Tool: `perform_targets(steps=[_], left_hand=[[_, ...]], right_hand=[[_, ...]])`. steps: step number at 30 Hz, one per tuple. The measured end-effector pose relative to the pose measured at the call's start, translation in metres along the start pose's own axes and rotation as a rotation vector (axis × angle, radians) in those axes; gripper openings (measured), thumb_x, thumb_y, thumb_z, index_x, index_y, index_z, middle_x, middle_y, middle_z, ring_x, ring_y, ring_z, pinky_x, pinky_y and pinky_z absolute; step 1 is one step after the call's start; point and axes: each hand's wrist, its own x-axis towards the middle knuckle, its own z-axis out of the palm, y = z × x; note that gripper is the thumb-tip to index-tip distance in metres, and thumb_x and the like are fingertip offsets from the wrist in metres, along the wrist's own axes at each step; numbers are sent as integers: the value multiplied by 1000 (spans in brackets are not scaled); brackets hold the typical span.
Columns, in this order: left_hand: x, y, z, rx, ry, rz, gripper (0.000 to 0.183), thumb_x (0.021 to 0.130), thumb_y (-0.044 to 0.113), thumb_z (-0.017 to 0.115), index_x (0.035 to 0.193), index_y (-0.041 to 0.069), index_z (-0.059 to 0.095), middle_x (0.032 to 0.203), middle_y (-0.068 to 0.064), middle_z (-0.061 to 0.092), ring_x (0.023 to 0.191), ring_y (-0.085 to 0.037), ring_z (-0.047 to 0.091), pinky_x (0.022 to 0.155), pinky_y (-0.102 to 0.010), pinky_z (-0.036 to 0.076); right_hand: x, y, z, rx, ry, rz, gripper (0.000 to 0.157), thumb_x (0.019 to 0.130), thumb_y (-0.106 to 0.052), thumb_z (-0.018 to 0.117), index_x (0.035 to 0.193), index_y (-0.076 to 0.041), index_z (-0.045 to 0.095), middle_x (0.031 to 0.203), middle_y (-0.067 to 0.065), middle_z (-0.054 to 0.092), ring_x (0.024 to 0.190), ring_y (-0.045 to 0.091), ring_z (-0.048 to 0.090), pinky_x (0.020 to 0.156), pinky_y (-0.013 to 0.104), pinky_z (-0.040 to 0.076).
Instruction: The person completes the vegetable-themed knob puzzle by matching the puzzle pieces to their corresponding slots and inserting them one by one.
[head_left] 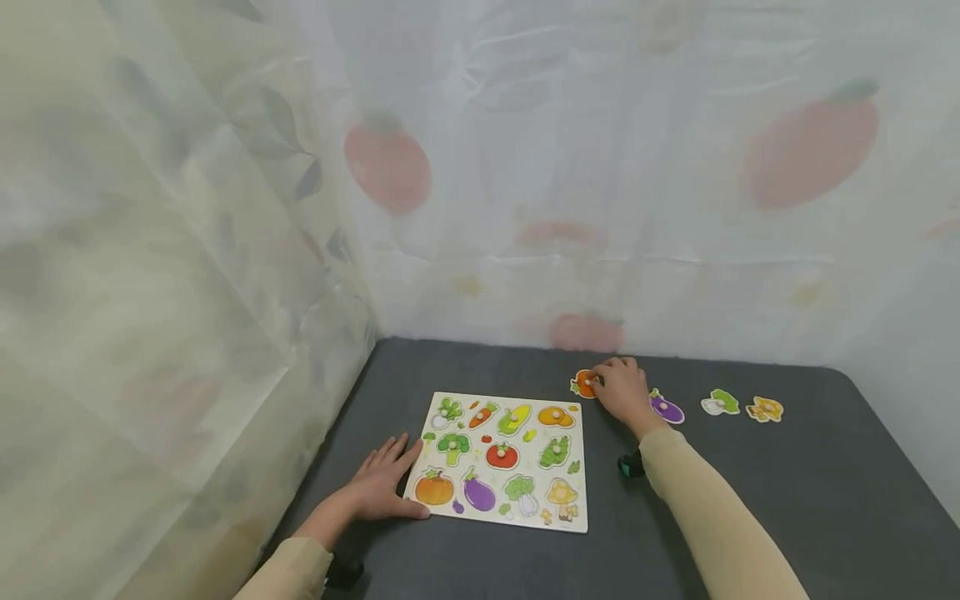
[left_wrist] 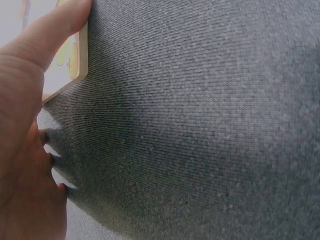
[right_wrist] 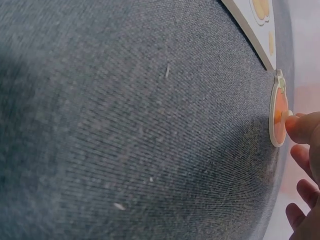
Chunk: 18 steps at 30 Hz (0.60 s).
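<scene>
Pinch on knob [right_wrist: 286, 114]: right hand [head_left: 622, 390], pumpkin piece [head_left: 582, 384] | left hand [head_left: 381, 485] spread at board [head_left: 477, 454] | piece looks light, stiff; knob likely best hold

A sheet-walled booth, wider room type unclear: pale sheeting [head_left: 600, 167] printed with red fruit borders 1 dark grey, fabric-textured table [head_left: 825, 475] on at least 2 sides.

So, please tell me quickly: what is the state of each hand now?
Left hand: open, fingers spread, at the board's edge.
Right hand: closed, pinching the pumpkin piece by its knob.
</scene>
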Motion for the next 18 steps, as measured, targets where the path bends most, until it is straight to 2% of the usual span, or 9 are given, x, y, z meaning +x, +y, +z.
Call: perform_targets(steps=[5,13,18], left_hand=[[2,0,2,18,5,-11,121,72,69,82,165,16,26,169,-19,14,155,-43,8,120,-65,9],[1,-5,5,-6,12,30,124,71,75,78,165,15,24,168,-22,13,154,-45,7,118,-68,7],[1,-2,3,4,3,14,122,72,71,81,164,13,25,168,-22,14,154,-45,8,119,-68,8]], right_hand=[[2,2,2,-27,4,-22,22,100,-21,68,116,-8,77,126,21,63,128,49,41,103,68,35],[3,3,2,-41,-12,-28,21,100,-21,68,115,-10,78,125,20,63,129,49,41,104,66,35],[3,2,-1,-56,-15,-51,20,100,-21,69,114,-10,78,124,21,63,127,49,43,103,66,37]])
